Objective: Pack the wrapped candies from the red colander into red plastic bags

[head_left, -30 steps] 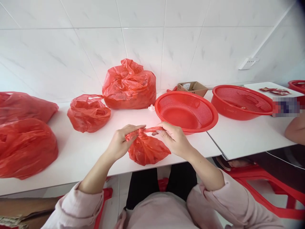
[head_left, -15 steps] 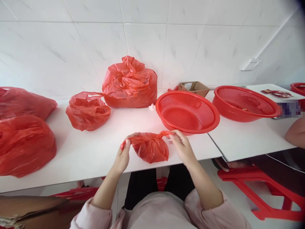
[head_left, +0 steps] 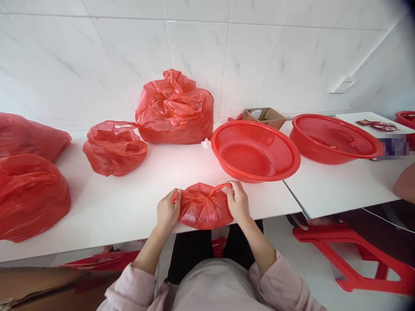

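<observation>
A small red plastic bag (head_left: 206, 211), filled and gathered at the top, sits at the front edge of the white table (head_left: 142, 207) before me. My left hand (head_left: 169, 208) is closed on a twisted end of it at its left side. On the other side, my right hand (head_left: 237, 201) grips the other twisted end, with its fingers against the bag. Folds fan out from the gathered middle. What the bag contains is hidden, though shiny shapes show through the plastic. Just behind my right hand stands a red basket (head_left: 256, 151) with perforated sides.
Filled red bags stand at the left (head_left: 32, 198) and by the tiled wall (head_left: 175, 112); an open-topped red bag (head_left: 115, 149) is between them. At right are a second red basket (head_left: 333, 138), a cardboard box (head_left: 264, 117), a red stool (head_left: 356, 259) and another person's arm (head_left: 405, 181).
Both hands have come down against the bag's sides, the right one moving left and inward. The bag looks wider and flatter. My view has shifted slightly.
</observation>
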A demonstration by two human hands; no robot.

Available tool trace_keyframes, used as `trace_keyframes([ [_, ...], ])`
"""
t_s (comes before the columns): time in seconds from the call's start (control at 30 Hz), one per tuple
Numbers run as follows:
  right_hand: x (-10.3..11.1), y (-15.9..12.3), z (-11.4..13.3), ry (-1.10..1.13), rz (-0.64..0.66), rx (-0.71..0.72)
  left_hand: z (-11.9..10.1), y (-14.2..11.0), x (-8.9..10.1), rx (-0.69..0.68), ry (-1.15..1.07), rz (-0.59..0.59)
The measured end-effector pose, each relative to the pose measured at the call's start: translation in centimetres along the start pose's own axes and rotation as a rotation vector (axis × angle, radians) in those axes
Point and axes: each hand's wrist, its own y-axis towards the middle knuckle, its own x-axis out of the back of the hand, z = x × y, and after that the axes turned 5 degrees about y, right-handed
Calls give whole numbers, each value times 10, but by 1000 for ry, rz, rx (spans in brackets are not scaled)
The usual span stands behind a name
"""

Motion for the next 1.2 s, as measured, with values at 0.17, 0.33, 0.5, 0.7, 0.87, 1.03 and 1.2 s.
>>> trace_keyframes([
  [0.17, -5, -10, 23, -19, 3, 2, -14, -12, -11, -111, -32, -66],
  [0.33, -22, -24, 36, 26, 70, 61, -24, -18, -30, -215, -48, 7],
  [0.5, -28, -26, 22, 54, 105, 40, -20, -14, -37, -208, 6, 88],
  [0.7, -33, -23, 15, 65, 150, 27, -16, -15, -43, -205, 71, 108],
  [0.87, -26, -21, 21, 91, 170, 20, -17, -15, -39, -216, 80, 132],
  [1.03, 16, -14, 53, 585, 99, -101, -22, -10, 4, -241, 25, 181],
  [1.2, 41, -2, 71, 1302, 307, -390, -18, -7, 38, -282, 51, 104],
])
